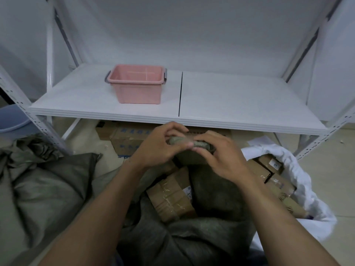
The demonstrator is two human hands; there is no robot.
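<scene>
Both hands hold a small grey-green wrapped parcel (178,140) in front of the white shelf's front edge. My left hand (161,145) grips its left end with curled fingers. My right hand (221,154) pinches its right end; the palm hides the parcel's lower part. An empty pink plastic bin (137,84) with grey handles stands on the white shelf (240,100), left of the shelf's centre seam.
Below my hands lies an open grey-green sack (192,237) with taped cardboard boxes (171,196) in it. A white bag (299,181) with more boxes sits to the right. Another grey sack (44,185) lies to the left. Cardboard cartons (124,137) sit under the shelf.
</scene>
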